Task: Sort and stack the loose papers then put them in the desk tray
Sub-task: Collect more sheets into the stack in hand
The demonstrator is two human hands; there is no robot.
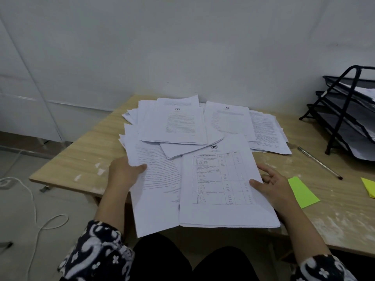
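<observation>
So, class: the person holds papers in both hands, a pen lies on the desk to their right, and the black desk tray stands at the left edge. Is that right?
Not quite. The black desk tray stands at the right edge, beyond the pen, as the head view shows. The left hand and right hand do hold papers.

An office: printed papers spread over a wooden desk, a black tiered desk tray far right, a pen.

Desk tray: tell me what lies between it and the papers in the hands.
On the table a pen lies between the held papers and the desk tray. A green note sits beside the right hand. Both lie flat, so a lifted stack should pass over them.
</observation>
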